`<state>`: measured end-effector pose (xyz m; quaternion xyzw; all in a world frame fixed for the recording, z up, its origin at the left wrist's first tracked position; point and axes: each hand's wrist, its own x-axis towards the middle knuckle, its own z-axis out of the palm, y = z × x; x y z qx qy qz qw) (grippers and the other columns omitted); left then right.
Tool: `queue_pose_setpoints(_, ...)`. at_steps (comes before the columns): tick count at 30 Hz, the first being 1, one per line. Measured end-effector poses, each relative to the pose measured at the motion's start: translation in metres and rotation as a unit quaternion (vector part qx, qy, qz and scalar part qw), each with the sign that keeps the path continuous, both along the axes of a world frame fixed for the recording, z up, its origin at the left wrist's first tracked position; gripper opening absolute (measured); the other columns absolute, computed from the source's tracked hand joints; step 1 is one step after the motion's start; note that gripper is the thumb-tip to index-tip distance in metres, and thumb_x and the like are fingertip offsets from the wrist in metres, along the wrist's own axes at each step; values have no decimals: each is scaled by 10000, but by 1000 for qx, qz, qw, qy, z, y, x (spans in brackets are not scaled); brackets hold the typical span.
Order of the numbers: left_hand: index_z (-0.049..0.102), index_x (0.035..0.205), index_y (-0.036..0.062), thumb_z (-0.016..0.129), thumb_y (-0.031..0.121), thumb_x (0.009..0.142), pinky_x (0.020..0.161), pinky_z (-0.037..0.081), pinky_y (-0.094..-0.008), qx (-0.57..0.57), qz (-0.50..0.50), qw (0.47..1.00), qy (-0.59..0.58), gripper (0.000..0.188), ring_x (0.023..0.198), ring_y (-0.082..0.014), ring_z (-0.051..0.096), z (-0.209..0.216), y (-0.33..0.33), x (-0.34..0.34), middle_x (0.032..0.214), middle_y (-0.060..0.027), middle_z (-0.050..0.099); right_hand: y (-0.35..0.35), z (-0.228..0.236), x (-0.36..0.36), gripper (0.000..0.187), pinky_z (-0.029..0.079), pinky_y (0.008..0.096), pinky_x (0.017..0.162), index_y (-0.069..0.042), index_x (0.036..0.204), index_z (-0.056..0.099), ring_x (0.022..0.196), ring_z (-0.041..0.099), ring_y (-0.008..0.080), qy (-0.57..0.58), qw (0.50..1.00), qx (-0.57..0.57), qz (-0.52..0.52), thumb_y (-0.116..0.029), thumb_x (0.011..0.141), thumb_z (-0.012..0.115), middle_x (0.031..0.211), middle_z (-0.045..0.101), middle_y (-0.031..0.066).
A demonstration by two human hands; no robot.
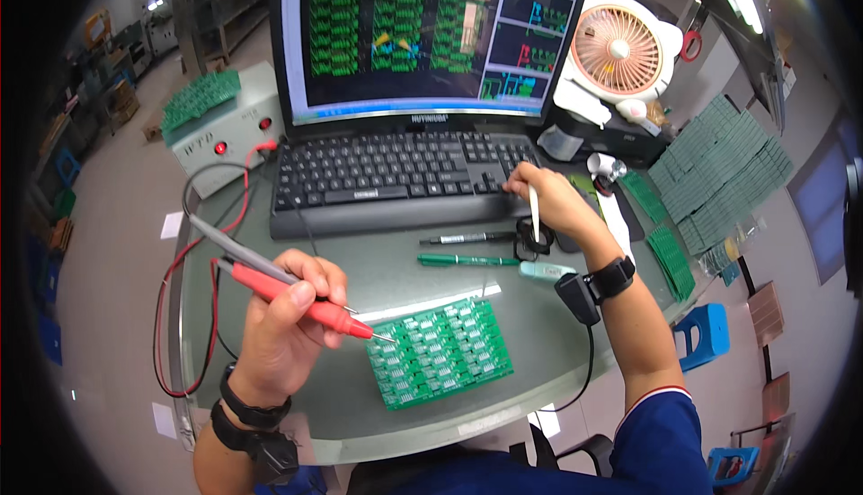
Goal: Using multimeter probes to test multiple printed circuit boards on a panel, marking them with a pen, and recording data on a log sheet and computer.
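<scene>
My left hand [286, 329] is closed round two test probes, a red probe [328, 313] and a grey probe [235, 245]. The red one's metal tip is at the upper left corner of a green circuit board panel [440, 353]; whether it touches cannot be told. That panel lies flat on the desk, covered in repeated small patterns. My right hand [559, 200] has its fingertips at the right end of a black keyboard [360, 169], over the keys near the number pad. A slim white stick [535, 214], perhaps a pen, sits between its fingers.
Behind the keyboard stands a monitor [395, 117] showing green board layouts. A tester box [229, 140] bearing green boards stands left, with looping cables [160, 315]. Pens, including a green one [467, 260], lie mid-desk. A pink fan [618, 48] and stacked panels [715, 167] stand right.
</scene>
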<state>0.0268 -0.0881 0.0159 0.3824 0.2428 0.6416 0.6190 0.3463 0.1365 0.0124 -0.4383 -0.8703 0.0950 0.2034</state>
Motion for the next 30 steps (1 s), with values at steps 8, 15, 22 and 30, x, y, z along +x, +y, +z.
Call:
queue_pose_setpoints(8, 585, 737, 22, 337, 356, 972, 634, 538, -380, 38, -48, 996, -66, 478, 600, -213, 525, -3, -8, -17, 792, -139, 555, -130, 35, -54, 670, 487, 412, 839, -49, 1070, 597, 988, 640, 313, -98, 965, -27, 243, -545, 660, 783, 1047, 667, 102)
queue_pose_setpoints(15, 693, 964, -13, 253, 373, 923, 1112, 229, -407, 129, -71, 912, 382, 587, 1262, -301, 440, 16, -2, 11, 1264, -212, 568, -167, 30, -42, 595, 361, 453, 993, -85, 1081, 497, 1030, 582, 275, -92, 966, 33, 237, -410, 678, 790, 1017, 605, 81)
queue_pose_setpoints(22, 687, 860, -48, 295, 403, 889, 1098, 238, -429, 105, -48, 897, 427, 598, 1252, -324, 452, 3, -4, 19, 1267, -249, 561, -175, 2, -39, 737, 370, 467, 936, -56, 1053, 476, 1010, 565, 288, -14, 968, 43, 248, -449, 553, 848, 935, 584, 85)
queue_pose_setpoints(30, 667, 840, -66, 310, 408, 908, 1056, 293, -409, 59, -44, 906, 417, 597, 1189, -307, 487, 17, -6, 39, 1206, -238, 576, -181, 10, -32, 773, 339, 555, 980, -58, 1048, 480, 1047, 550, 300, 48, 964, 108, 237, -388, 481, 888, 1032, 554, 110)
